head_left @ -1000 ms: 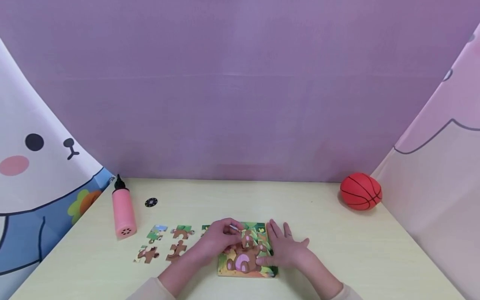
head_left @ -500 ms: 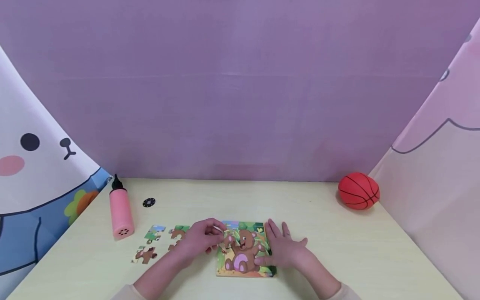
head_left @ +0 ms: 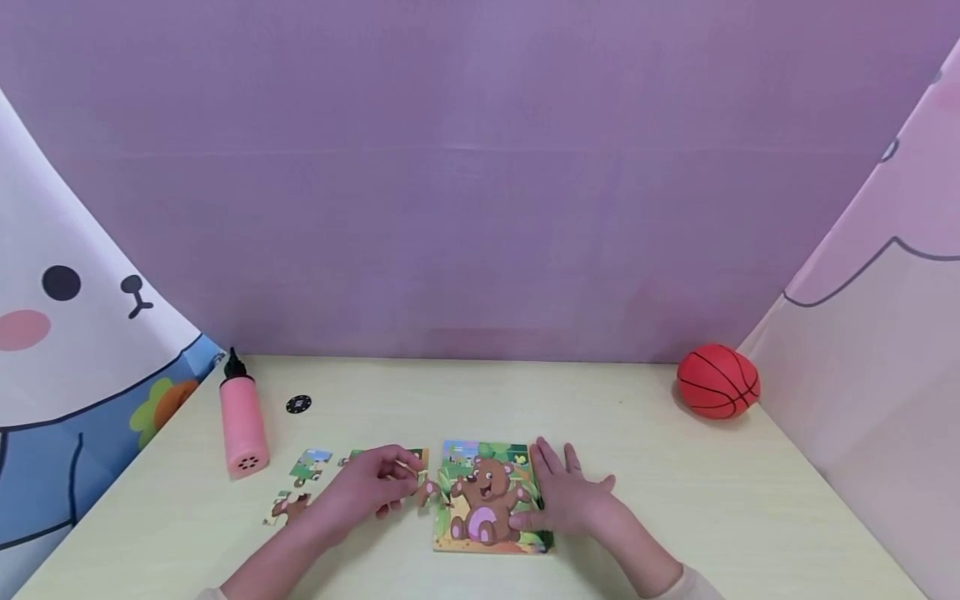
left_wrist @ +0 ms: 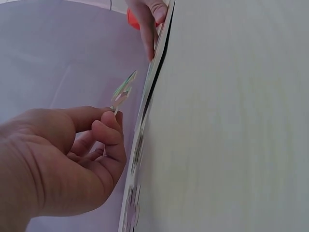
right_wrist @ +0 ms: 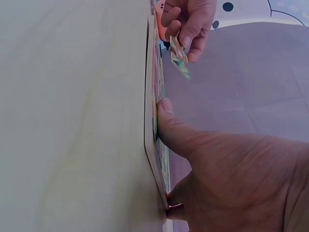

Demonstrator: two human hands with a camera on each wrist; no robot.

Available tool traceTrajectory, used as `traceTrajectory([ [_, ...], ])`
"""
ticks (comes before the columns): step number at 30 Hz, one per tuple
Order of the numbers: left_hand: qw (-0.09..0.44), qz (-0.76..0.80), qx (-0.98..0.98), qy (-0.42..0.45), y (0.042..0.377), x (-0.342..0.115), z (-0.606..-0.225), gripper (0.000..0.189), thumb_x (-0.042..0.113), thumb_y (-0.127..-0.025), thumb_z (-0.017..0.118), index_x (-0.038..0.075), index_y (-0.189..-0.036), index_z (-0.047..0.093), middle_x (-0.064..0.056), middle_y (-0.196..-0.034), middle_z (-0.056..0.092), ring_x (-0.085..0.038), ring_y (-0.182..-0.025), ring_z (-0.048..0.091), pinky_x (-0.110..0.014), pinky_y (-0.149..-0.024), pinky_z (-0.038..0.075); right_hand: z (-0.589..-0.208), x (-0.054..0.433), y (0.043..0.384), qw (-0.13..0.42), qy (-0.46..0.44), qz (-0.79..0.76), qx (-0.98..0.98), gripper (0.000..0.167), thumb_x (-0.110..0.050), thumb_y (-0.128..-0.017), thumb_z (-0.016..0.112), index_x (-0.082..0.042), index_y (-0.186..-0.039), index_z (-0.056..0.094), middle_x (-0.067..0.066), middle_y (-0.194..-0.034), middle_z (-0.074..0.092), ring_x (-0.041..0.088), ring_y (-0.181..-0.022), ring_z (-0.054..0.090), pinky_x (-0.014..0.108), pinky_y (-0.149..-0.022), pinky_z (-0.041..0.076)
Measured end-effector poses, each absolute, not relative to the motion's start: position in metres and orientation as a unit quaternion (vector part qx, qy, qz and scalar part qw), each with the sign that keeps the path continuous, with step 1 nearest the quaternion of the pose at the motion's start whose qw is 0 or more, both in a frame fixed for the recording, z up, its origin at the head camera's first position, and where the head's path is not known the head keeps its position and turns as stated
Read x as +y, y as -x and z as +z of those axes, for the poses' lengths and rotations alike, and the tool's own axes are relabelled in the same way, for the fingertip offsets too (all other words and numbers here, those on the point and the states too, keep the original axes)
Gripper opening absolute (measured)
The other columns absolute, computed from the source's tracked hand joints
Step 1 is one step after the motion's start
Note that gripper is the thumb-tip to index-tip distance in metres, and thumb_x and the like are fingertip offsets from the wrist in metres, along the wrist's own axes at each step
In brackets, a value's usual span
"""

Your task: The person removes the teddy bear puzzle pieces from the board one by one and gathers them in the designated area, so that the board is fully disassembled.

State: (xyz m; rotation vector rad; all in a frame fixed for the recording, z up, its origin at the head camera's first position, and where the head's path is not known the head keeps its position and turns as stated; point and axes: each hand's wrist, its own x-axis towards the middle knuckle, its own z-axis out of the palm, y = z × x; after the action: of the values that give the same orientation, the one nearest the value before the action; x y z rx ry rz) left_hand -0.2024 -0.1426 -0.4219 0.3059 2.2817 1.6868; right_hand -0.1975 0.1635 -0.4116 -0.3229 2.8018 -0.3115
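My left hand (head_left: pixel 367 492) pinches a jigsaw puzzle piece (head_left: pixel 427 492) between thumb and fingertips, just left of the bear puzzle board (head_left: pixel 480 547). In the left wrist view the piece (left_wrist: pixel 120 94) is raised off the table, tilted. A brown bear on a green and yellow background shows on the board. My right hand (head_left: pixel 572 496) rests along its right edge with fingers spread, the thumb lying over the picture. Loose puzzle pieces (head_left: pixel 311 466) lie on the table to the left, some partly hidden behind my left hand and forearm.
A pink bottle-shaped pump (head_left: pixel 244 425) with a black nozzle lies at the far left. Near it is a round black disc (head_left: pixel 298 404). A red toy basketball (head_left: pixel 717 382) sits at the back right. Purple cloth (head_left: pixel 465 250) hangs behind the table (head_left: pixel 712 517).
My left hand has moved left off the board with the puzzle piece, uncovering the bear picture. The right hand stays at the board's right edge.
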Motion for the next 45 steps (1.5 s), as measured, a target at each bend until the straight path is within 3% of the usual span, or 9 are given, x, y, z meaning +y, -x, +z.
traceTrajectory([
  [23,0.152,0.538,0.823,-0.102,0.196,-0.169,-0.420,0.015,0.005,-0.092,0.069,0.003,-0.107,0.068,-0.008,-0.087,0.065,-0.012,-0.055,0.046,-0.020,-0.044,0.036,-0.412,0.163,0.197,0.152,0.113,-0.115,0.975,0.113,-0.068,-0.080,0.069,-0.003,-0.160,0.023,0.014,-0.167,0.014,0.052,-0.148,0.010,0.092,-0.087,0.013],
  [37,0.141,0.527,0.834,-0.083,0.197,-0.166,-0.419,0.019,0.005,-0.091,0.071,0.004,-0.110,0.069,-0.007,-0.092,0.063,-0.015,-0.060,0.050,-0.022,-0.046,0.040,-0.414,0.164,0.197,0.158,0.109,-0.113,0.975,0.113,-0.069,-0.080,0.068,-0.004,-0.160,0.022,0.013,-0.168,0.012,0.051,-0.148,0.009,0.091,-0.088,0.012],
  [45,0.138,0.527,0.830,-0.117,0.198,-0.155,-0.419,0.022,0.007,-0.089,0.074,0.003,-0.110,0.069,-0.007,-0.093,0.064,-0.018,-0.068,0.056,-0.024,-0.053,0.048,-0.411,0.163,0.197,0.158,0.111,-0.116,0.974,0.112,-0.067,-0.080,0.069,-0.004,-0.160,0.022,0.014,-0.168,0.012,0.052,-0.148,0.008,0.091,-0.088,0.013],
])
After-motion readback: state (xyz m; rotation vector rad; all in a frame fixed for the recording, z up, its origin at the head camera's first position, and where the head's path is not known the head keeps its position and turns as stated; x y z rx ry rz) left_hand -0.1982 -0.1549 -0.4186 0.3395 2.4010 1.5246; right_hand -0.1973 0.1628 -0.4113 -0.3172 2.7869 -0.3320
